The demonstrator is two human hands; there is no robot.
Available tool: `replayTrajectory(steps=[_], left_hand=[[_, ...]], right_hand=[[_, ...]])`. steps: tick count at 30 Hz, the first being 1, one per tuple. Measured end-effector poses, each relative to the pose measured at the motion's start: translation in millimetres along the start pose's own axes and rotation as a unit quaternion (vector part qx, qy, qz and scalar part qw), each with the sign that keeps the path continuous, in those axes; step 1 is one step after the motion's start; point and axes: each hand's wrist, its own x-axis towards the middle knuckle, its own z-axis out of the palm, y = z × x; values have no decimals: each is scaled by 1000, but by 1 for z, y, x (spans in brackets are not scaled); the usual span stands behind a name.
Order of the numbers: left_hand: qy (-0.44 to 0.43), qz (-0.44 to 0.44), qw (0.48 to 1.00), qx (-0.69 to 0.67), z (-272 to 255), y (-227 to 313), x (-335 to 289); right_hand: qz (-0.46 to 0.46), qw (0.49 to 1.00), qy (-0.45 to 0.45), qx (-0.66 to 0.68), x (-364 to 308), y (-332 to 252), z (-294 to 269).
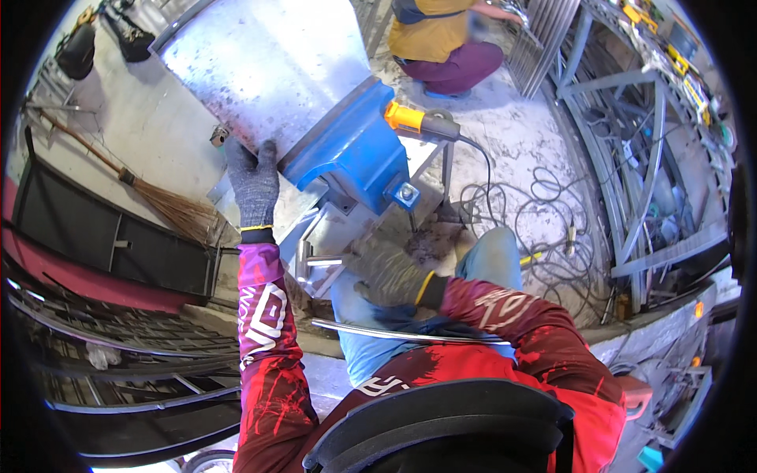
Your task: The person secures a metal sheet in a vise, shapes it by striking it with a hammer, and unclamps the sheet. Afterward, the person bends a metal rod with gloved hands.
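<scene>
A large grey metal sheet is clamped in a blue bench vise. My left hand, in a grey knit glove, presses flat against the sheet's lower edge just left of the vise. My right hand, also gloved, reaches under the vise near the metal stand; what it touches is hidden. A thin bent metal rod lies across my lap.
An orange and grey angle grinder rests by the vise, its cable coiled on the concrete floor. A broom lies at left. Another person crouches at the top. Metal frames and racks stand at right.
</scene>
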Motion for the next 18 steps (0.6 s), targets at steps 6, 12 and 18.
replayTrajectory(steps=[6, 12, 18], left_hand=[[31, -95, 995, 0, 7, -3, -4], [-15, -121, 992, 21, 12, -6, 0], [-60, -128, 990, 13, -6, 0, -3]], right_hand=[[128, 992, -18, 9, 20, -12, 61], [177, 979, -82, 58, 38, 14, 93], [156, 955, -119, 225, 2, 21, 23]])
